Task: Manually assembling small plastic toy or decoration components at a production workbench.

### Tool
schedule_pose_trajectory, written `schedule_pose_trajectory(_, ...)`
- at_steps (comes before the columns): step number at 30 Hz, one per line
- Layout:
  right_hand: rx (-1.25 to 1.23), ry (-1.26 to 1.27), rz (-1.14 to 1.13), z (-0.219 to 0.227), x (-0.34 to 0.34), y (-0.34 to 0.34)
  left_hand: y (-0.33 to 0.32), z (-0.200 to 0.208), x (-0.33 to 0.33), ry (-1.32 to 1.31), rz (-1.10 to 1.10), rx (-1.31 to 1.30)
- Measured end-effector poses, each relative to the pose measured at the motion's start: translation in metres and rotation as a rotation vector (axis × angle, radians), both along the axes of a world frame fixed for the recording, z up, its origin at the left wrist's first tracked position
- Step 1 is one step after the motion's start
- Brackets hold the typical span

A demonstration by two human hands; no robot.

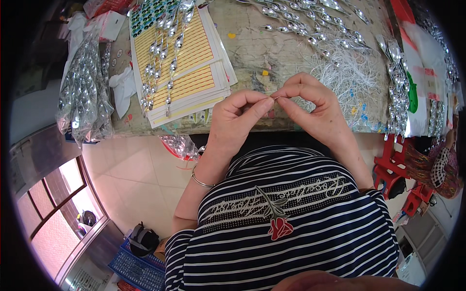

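Observation:
My left hand and my right hand meet fingertip to fingertip over the near edge of the worktable. Each is closed in a pinch, thumb against forefinger. Between them runs a thin string, mostly hidden by the fingertips. A loose heap of white strings lies just right of my right hand. Beyond it, shiny silver twisted strips are spread out. Left of my left hand are stacked yellow sticker sheets, with more silver twisted strips on top.
A clear plastic bag of silver twists hangs over the table's left edge, beside a crumpled white tissue. More silver strips and a green piece lie at the right. Red stools stand on the floor there.

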State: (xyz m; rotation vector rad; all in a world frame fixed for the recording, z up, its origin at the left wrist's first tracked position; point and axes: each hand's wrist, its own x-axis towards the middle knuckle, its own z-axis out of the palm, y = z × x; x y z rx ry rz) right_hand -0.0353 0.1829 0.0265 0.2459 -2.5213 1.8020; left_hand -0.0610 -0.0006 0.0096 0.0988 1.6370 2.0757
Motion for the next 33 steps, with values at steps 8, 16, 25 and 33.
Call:
schedule_pose_trajectory(8, -0.019, -0.031, -0.017, -0.0001, -0.0014, -0.0018, -0.0013, -0.0004, 0.0010, -0.018, -0.006, -0.011)
schedule_pose_trajectory(16, -0.071, -0.092, -0.039, -0.0016, -0.0001, -0.0028, -0.0019, -0.0015, 0.0006, -0.032, 0.008, -0.006)
schedule_pose_trajectory(25, -0.087, -0.124, -0.021, -0.0043, 0.0009, -0.0041, -0.0018, -0.0064, 0.0016, 0.022, 0.011, -0.009)
schedule_pose_trajectory(33, -0.173, -0.160, -0.020, -0.0040, 0.0008, -0.0051, -0.0028, -0.0037, 0.0021, 0.035, -0.018, -0.034)
